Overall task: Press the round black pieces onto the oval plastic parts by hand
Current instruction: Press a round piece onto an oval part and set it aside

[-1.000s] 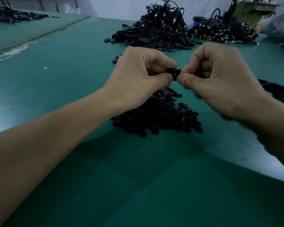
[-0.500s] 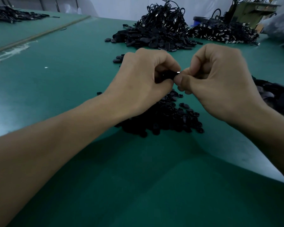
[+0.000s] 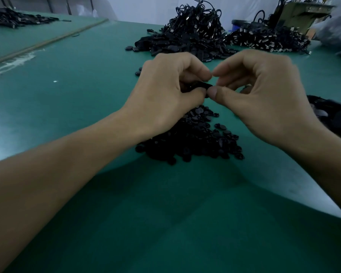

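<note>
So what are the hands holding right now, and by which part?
One small black piece: the left hand grips its left end, mostly hiding it; the right hand pinches its right end with thumb and forefinger.

Black round pieces [image 3: 193,138] heaped on a plain green table [image 3: 71,99].

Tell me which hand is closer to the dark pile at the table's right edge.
Right. The right hand sits just left of that dark pile; the left hand is farther left, pinching a small black part.
</note>
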Demonstrator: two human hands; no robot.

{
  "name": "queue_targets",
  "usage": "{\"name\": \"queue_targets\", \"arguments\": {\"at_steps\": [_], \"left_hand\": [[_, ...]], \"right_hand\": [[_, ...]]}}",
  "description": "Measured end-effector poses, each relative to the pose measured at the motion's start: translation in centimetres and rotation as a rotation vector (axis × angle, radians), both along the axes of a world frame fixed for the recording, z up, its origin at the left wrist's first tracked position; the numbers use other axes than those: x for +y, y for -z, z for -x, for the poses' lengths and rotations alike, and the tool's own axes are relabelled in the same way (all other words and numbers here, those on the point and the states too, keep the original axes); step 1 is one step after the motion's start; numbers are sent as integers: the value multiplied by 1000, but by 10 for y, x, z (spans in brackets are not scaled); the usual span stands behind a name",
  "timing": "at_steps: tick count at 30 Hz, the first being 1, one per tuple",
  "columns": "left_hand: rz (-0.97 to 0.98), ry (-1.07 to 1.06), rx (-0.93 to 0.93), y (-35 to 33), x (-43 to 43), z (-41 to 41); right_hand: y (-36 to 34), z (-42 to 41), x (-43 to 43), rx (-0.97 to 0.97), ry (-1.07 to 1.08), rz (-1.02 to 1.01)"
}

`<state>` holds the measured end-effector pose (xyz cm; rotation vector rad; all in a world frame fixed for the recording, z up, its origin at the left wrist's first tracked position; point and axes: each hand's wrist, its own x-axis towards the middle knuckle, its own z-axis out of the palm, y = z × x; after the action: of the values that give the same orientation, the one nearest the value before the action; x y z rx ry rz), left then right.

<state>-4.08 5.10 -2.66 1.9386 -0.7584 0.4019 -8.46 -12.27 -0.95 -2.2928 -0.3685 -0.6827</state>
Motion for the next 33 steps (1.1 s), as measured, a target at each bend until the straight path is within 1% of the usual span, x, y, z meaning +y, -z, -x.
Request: {"name": "queue_targets", "arguments": {"at_steps": [2,6,13,16,20,28,33], "left_hand": [[43,54,62,-1,1,1],[81,89,160,-3,3,0],[210,102,285,-2,3,-2],[234,117,329,-2,3,-2],[217,104,314,-3,2,0],[128,52,219,-8,2,1],[101,42,211,-7,1,-2]], "right_hand": [[1,-2,-3,61,-9,-6],[1,-3,-7,172,-102,-149],[2,-4,-8,192,-141,-199],[2,-5,-9,193,-135,-193],[2,-6,-10,190,-116,-163],[0,-7,-8,170,-41,-100],[-2,-4,-9,192,-66,-119]]}}
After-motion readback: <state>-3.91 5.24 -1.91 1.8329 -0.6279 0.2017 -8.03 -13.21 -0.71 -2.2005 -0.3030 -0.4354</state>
